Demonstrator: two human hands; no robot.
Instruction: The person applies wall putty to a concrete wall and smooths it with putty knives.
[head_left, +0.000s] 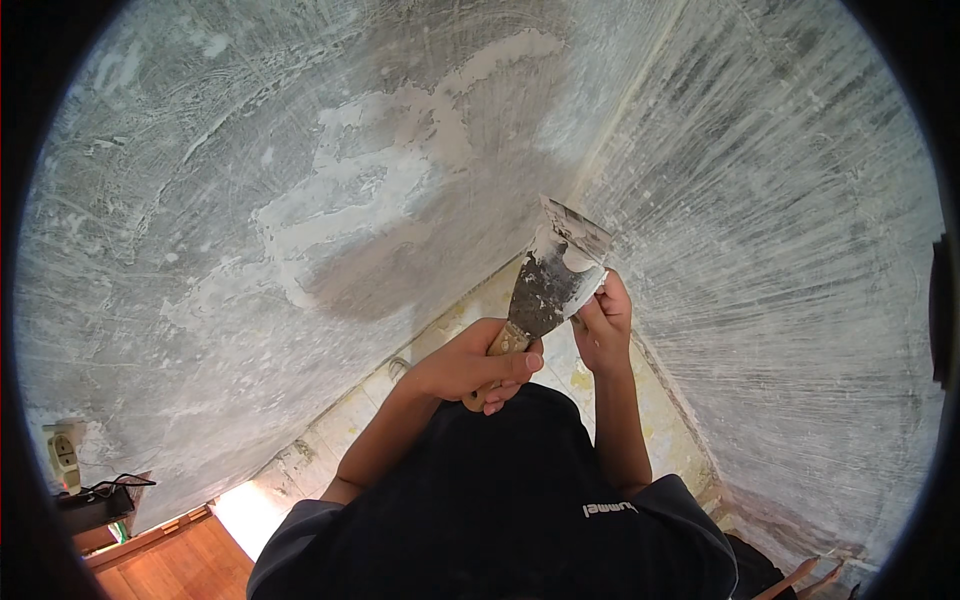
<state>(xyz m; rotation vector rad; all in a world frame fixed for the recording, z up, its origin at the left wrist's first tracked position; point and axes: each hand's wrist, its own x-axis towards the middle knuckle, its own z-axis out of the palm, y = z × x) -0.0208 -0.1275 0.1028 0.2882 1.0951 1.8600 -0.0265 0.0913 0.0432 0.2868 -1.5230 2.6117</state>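
My left hand is wrapped round the wooden handle of a putty knife, held tilted in front of my chest. Its broad metal blade points up and away, smeared with white filler and dark stains. At the blade's right edge is my right hand, its fingers closed in a pinch; what they grip is mostly hidden behind the blade. A thin metal edge with filler on it shows at the top of the blade; whether it belongs to a second tool I cannot tell. Wet-looking filler patches spread over the left wall.
The right wall, grey and streaked, meets the left one in a corner ahead. Below lies a pale, stained floor. At lower left are a socket strip, a black cable and an orange-brown wooden surface.
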